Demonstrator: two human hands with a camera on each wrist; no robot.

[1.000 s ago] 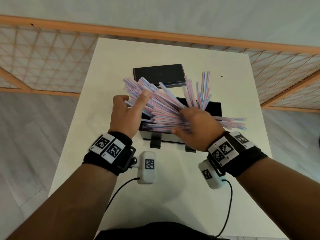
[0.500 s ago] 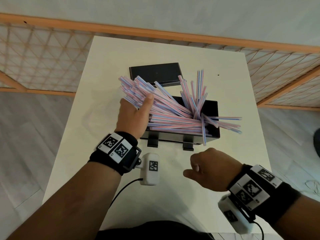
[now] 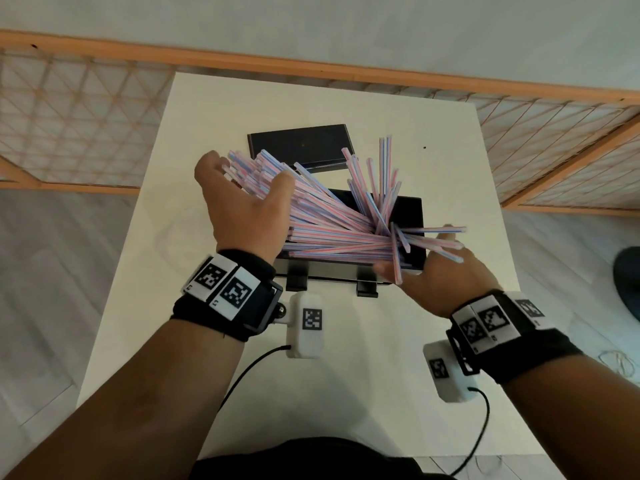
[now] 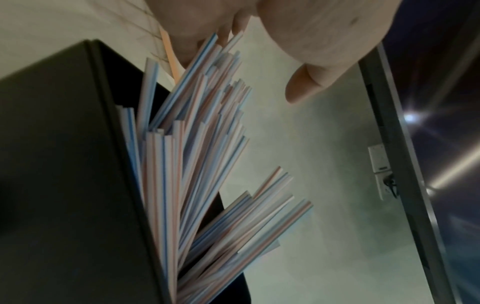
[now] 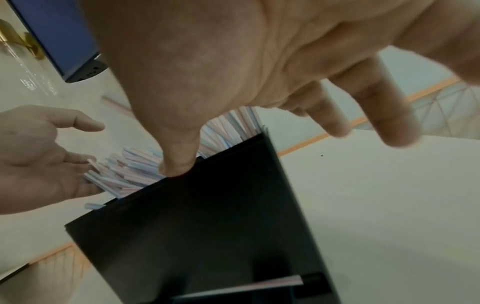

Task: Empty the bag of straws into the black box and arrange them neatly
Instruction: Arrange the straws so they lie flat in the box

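white worktop carries the black box; straws heaped in it, fanning over both ends. left hand spread loose against the left tips, right hand spread loose under the right tips, neither gripping. straws look light, slick, springy: square them by pressing the ends. box floor hidden; no bag in view.

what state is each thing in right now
straws: messy fan, ends sticking out over the box sides, some upright
box: open, on the table
lid: off, flat behind the box
left hand: open, fingers at the left straw ends
right hand: open, at the right straw ends
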